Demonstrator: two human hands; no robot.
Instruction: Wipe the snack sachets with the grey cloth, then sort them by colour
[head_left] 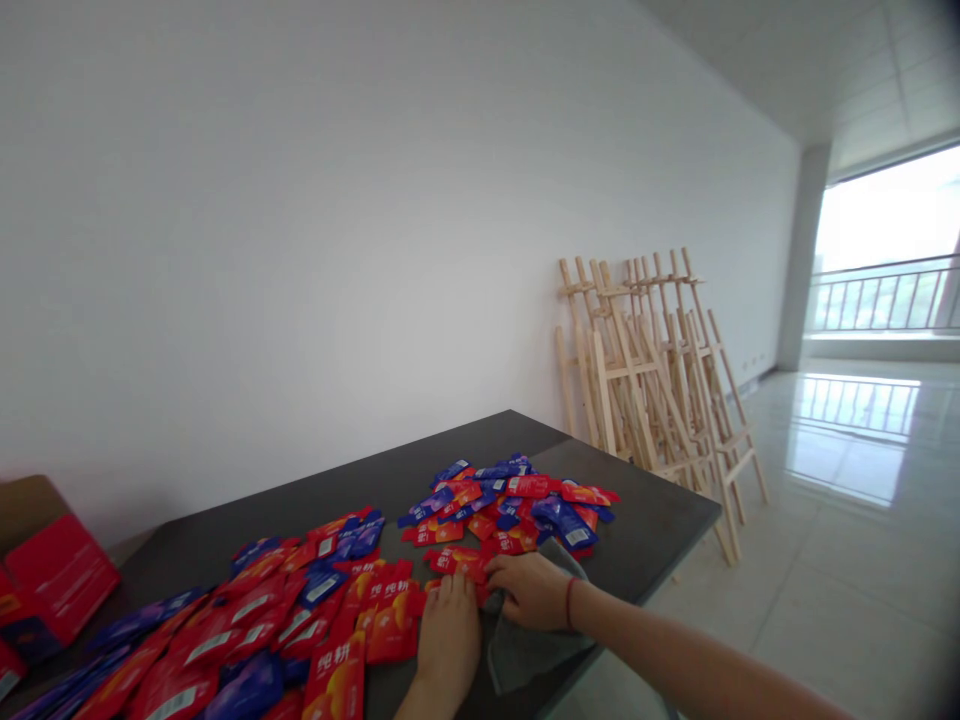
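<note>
My left hand point(450, 635) is at the table's near edge, its fingers pressed together over the left end of a flat red pouch point(472, 592) and partly hiding it. Close by on the right, my right hand point(531, 590) has its fingers curled around part of a grey cloth point(536, 655), over the same pouch's right end. The rest of the cloth spreads under the wrist towards the table edge. Just beyond both hands lies another red pouch point(457, 562) with orange fruit printed on it. My thumbs and the undersides of my fingers are mostly hidden.
A loose heap of red and purple pouches point(529, 488) lies beyond my hands on the dark table point(637, 500). A larger spread of pouches point(247, 620) covers the left side. An open red box point(60, 580) stands far left. Wooden easels point(645, 370) lean against the wall.
</note>
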